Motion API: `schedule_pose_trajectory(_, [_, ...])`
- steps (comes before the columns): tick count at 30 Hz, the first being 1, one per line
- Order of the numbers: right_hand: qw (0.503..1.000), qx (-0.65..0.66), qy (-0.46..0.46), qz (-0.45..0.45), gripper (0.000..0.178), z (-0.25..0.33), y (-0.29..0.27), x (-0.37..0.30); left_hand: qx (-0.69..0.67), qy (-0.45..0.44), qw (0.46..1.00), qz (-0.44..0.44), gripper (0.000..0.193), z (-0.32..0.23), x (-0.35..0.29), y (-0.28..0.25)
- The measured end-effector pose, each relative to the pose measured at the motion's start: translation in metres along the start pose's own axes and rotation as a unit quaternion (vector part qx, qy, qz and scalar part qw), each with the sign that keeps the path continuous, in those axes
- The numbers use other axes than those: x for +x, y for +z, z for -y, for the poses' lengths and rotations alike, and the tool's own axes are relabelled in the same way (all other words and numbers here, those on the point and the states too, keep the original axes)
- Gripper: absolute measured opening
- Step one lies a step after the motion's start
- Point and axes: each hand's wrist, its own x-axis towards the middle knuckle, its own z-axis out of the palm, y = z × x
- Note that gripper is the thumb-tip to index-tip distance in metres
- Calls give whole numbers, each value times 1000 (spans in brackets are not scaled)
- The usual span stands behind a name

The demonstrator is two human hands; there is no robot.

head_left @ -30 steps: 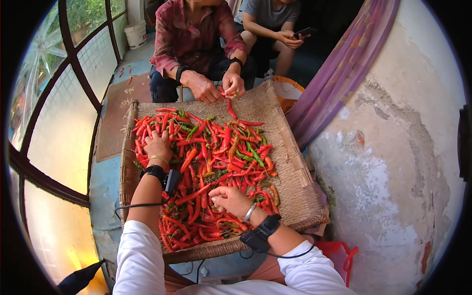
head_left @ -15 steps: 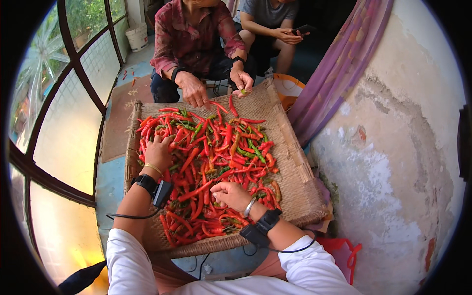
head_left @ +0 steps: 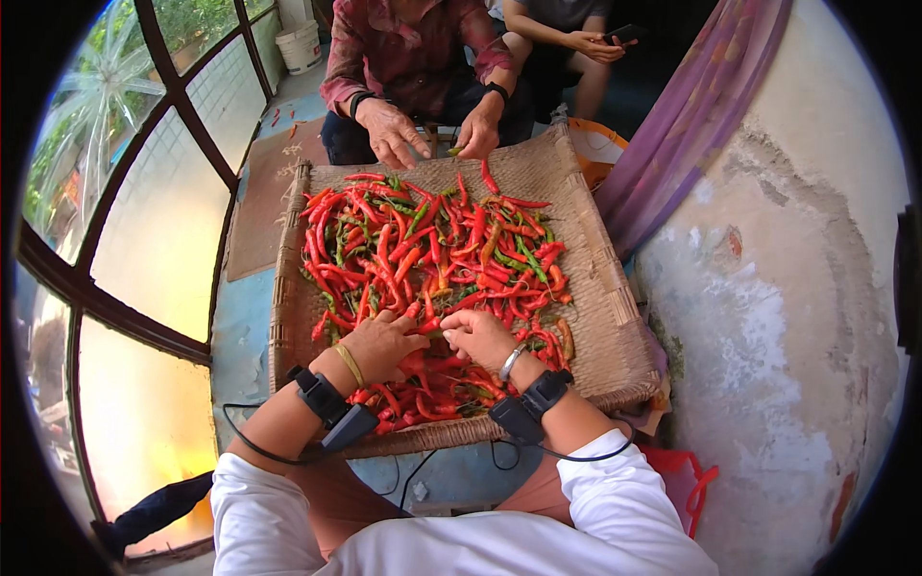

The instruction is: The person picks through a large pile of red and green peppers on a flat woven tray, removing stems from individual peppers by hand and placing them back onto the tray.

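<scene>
A woven tray [head_left: 615, 336] in front of me carries a heap of chili peppers [head_left: 384, 240], mostly red with some green ones. Over the near part of the heap, my left hand [head_left: 377, 346] is closed, its fingers at one end of a red chili pepper [head_left: 429, 326]. My right hand [head_left: 482, 339] is opposite, thumb and fingers pinched at the pepper's other end. The fingers partly hide the pepper and its stem. Black devices with cables are strapped to both my wrists.
Across the tray a seated person's hands [head_left: 389, 132] pinch a small green piece. Another person holds a phone [head_left: 626, 35]. A paned window [head_left: 144, 230] stands left; a purple curtain [head_left: 687, 125] and a worn wall [head_left: 768, 317] are right. A red bag [head_left: 687, 480] hangs low right.
My left hand has come back from the far left of the heap to beside my right hand, now at a red pepper. The view has shifted; the other person's hands have drawn closer together.
</scene>
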Motion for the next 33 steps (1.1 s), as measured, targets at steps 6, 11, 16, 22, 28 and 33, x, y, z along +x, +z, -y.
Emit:
schedule_pose_trajectory(6, [998,-49,-23,-12,27,-10,-3,3,-36,-78,991,-99,34,-6,-9,8])
schedule_pose_trajectory(11, [971,-229,-61,14,29,-2,0,-3,-18,-159,968,-195,25,3,-16,16])
schedule_pose_trajectory(16, [948,-298,-71,88,30,10,0,-5,-47,-194,968,-152,20,21,-17,19])
schedule_pose_trajectory(22, [975,-206,-75,40,33,32,-1,-13,-3,-132,959,-250,18,18,-16,13])
schedule_pose_trajectory(28, [997,-22,-71,-16,24,42,18,-17,-133,-66,954,-261,18,-4,-7,12])
schedule_pose_trajectory(33, [995,43,-81,-31,11,40,20,-15,-142,-62,948,-276,21,-5,-5,19])
